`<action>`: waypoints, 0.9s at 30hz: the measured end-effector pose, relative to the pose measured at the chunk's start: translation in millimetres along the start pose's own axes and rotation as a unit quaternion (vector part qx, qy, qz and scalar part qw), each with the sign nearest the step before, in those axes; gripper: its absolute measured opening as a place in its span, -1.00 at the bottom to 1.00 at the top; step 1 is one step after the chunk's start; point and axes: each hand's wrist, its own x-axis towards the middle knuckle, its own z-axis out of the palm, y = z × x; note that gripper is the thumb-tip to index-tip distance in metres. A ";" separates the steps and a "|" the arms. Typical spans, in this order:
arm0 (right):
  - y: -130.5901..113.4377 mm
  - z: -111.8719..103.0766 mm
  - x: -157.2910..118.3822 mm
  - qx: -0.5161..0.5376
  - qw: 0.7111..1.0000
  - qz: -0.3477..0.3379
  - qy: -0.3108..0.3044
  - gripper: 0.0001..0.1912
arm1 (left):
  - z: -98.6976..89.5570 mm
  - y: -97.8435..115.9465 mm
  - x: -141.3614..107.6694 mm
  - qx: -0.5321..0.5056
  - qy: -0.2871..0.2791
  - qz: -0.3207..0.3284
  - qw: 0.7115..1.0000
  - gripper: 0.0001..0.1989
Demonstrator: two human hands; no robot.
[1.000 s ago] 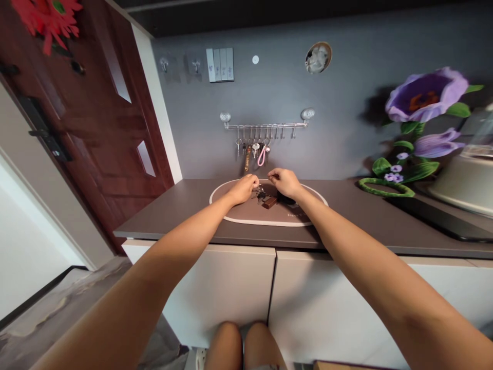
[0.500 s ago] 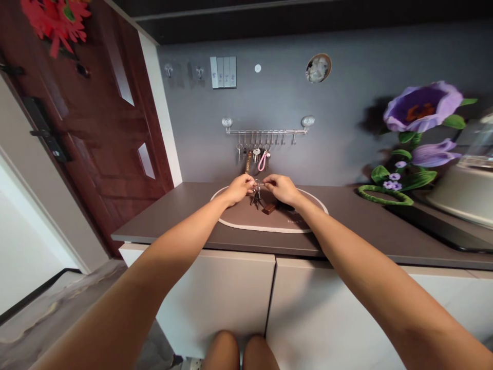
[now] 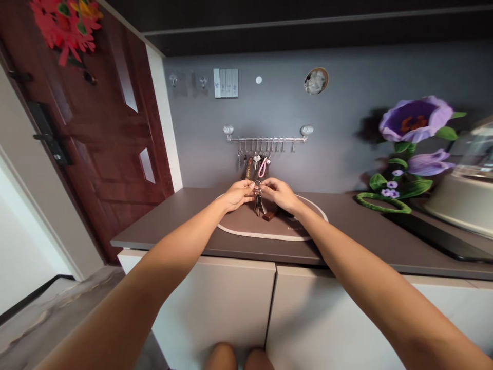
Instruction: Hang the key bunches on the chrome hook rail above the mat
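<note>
Over the oval mat [image 3: 246,234] on the countertop, my two hands meet at a metal key ring [image 3: 257,183]. My left hand [image 3: 238,195] pinches the ring from the left, its fingers closed. From the right, the thumb and fingertips of my right hand [image 3: 280,194] grip the same ring. Several keys [image 3: 258,205] dangle below, between the hands. A small brown block [image 3: 268,216] is just under my right hand; whether it hangs from the ring or rests on the mat I cannot tell. A dark thing behind my right hand is mostly hidden.
A clear hook rail [image 3: 267,139] on the grey wall carries several keys and a pink strap [image 3: 263,168]. To the right stand a purple fabric flower [image 3: 418,119] and a pale domed appliance [image 3: 466,198]. A dark red door [image 3: 111,149] is at left.
The view has tilted slightly upward, so things sit lower in the picture. My hands stay at the key ring; the ring now stands up more plainly between my fingertips.
</note>
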 end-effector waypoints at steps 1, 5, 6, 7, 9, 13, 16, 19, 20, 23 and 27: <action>-0.4 0.0 -0.1 0.012 1.000 0.003 0.001 -0.76 | 0.6 0.1 -0.2 -0.003 0.001 0.001 1.000 -0.89; -1.3 0.6 -0.5 0.066 0.998 0.013 -0.002 -0.74 | 2.4 0.0 -1.2 -0.015 0.004 0.005 1.000 -0.87; -1.1 0.9 -0.5 0.081 0.997 0.015 -0.002 -0.74 | 2.5 -0.2 -1.3 -0.017 0.002 0.006 1.000 -0.86; -0.8 1.4 -0.6 0.097 0.995 0.017 -0.002 -0.74 | 2.5 -0.6 -1.2 -0.018 -0.001 0.008 1.000 -0.84; 0.2 2.5 -0.6 0.129 0.991 0.024 -0.002 -0.73 | 2.1 -1.4 -0.9 -0.018 -0.010 0.012 1.000 -0.81; 2.6 3.7 -0.4 0.183 0.982 0.054 0.008 -0.72 | 1.7 -3.7 0.6 -0.009 -0.019 0.020 1.000 -0.76; 4.2 3.0 -0.2 0.197 0.978 0.065 0.015 -0.72 | 2.2 -6.4 1.7 0.009 -0.011 0.033 0.999 -0.73; 4.9 1.5 -0.4 0.216 0.974 0.070 0.018 -0.71 | 4.5 -8.7 2.3 0.038 -0.003 0.044 0.998 -0.72; 5.0 1.0 -0.6 0.226 0.971 0.072 0.018 -0.71 | 5.7 -8.9 2.3 0.043 0.002 0.045 0.998 -0.72; 5.1 0.4 -1.3 0.263 0.961 0.083 0.019 -0.71 | 10.1 -8.6 1.9 0.059 0.025 0.047 0.997 -0.73; 6.0 -0.1 -0.5 0.316 0.942 0.109 0.025 -0.69 | 13.2 -9.7 3.2 0.134 0.073 0.055 0.987 -0.76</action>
